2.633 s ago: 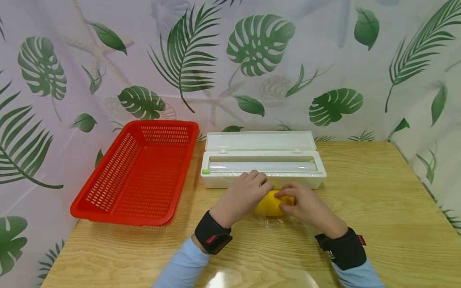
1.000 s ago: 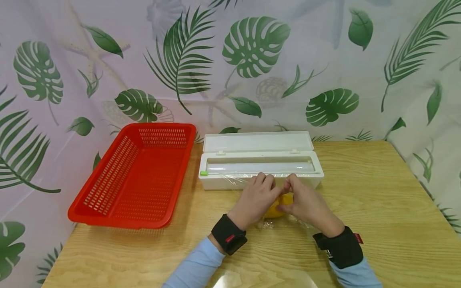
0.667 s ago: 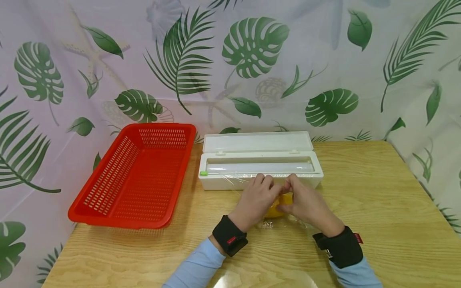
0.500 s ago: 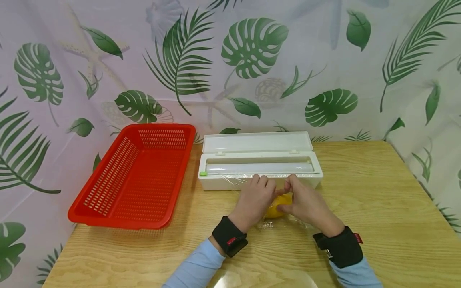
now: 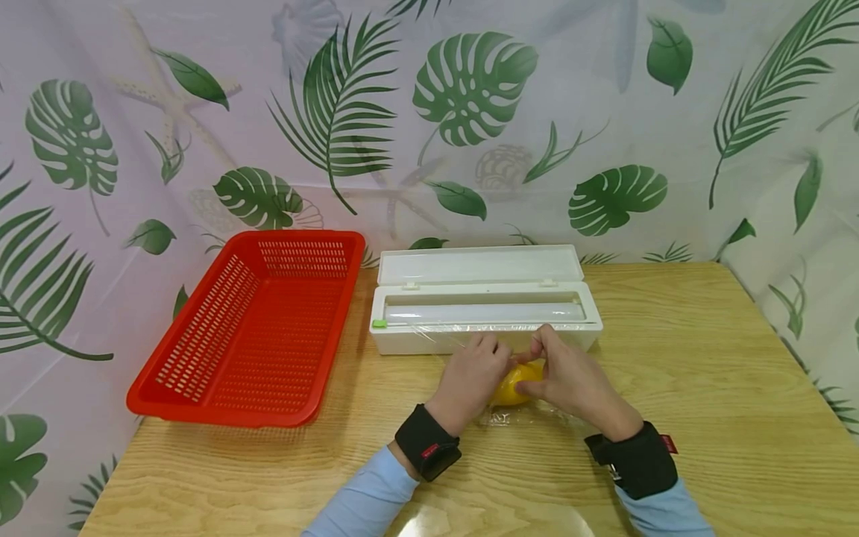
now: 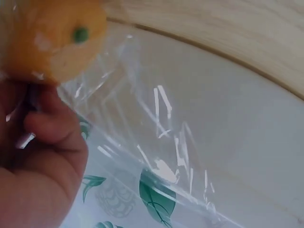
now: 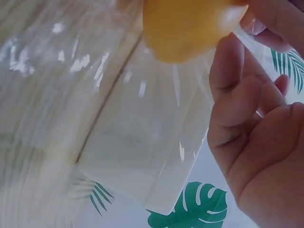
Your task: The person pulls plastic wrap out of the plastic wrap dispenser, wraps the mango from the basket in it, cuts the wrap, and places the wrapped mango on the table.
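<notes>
A yellow-orange fruit (image 5: 508, 391), with a green stem end in the left wrist view, sits just in front of the white cling film box. Clear cling film (image 6: 161, 137) covers it and stretches back to the box. My left hand (image 5: 473, 380) is at the fruit's left side, fingers curled and pinching the film. With thumb and fingers, my right hand (image 5: 577, 384) grips the fruit's right end through the film. Thumb and fingertips of both hands come together at the fruit's far side. Creased film lies along its near side. The hands hide part of the fruit.
The cling film box (image 5: 403, 343) stands behind the hands, lid raised, with the film roll (image 5: 483, 312) inside and a green slider (image 5: 379, 324) at its left. A red perforated basket (image 5: 268, 358) is to the left. A leaf-patterned cloth (image 5: 510, 201) hangs behind the wooden table (image 5: 705, 373).
Over the earlier frames my left hand shifted right and closer to the right hand, pulling film taut from the box. In the last half second both hands have stayed almost still.
</notes>
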The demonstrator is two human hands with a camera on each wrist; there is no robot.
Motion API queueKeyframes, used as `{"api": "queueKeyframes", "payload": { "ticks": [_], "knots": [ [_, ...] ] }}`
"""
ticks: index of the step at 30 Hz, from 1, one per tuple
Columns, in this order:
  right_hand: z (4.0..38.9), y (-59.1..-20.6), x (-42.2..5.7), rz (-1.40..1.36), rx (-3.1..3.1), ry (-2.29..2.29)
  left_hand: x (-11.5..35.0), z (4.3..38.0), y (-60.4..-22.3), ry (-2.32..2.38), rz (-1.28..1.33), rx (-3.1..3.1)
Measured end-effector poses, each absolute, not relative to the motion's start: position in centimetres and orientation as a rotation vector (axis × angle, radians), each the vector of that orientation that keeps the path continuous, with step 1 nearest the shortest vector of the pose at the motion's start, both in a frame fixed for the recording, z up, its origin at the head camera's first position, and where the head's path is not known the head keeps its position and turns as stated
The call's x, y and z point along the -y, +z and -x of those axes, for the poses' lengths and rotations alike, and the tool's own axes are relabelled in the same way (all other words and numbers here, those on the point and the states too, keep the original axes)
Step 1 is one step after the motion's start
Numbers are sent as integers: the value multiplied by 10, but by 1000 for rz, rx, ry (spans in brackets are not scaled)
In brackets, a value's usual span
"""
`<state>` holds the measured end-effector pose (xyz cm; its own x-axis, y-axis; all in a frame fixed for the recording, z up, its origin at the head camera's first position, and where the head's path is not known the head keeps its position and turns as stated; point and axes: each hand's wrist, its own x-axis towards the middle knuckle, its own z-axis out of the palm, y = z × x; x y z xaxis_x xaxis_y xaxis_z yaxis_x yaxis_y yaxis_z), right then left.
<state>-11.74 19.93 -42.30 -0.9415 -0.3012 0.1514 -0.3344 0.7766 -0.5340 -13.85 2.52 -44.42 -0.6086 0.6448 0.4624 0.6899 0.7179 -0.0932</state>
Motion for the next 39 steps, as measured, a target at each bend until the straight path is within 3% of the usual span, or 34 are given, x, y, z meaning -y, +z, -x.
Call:
{"api": "queueKeyframes", "payload": {
  "ticks": [7, 17, 39],
  "knots": [
    [119, -425, -199, -554, 2899, 961, -15, 138, -433, -106, 1206, 2574],
    [119, -426, -200, -546, 2909, 964, 0, 145, -429, -435, 1418, 2604],
    [118, -424, -200, -539, 2928, 933, -5, 140, -432, -177, 1331, 2557]
  ]
}}
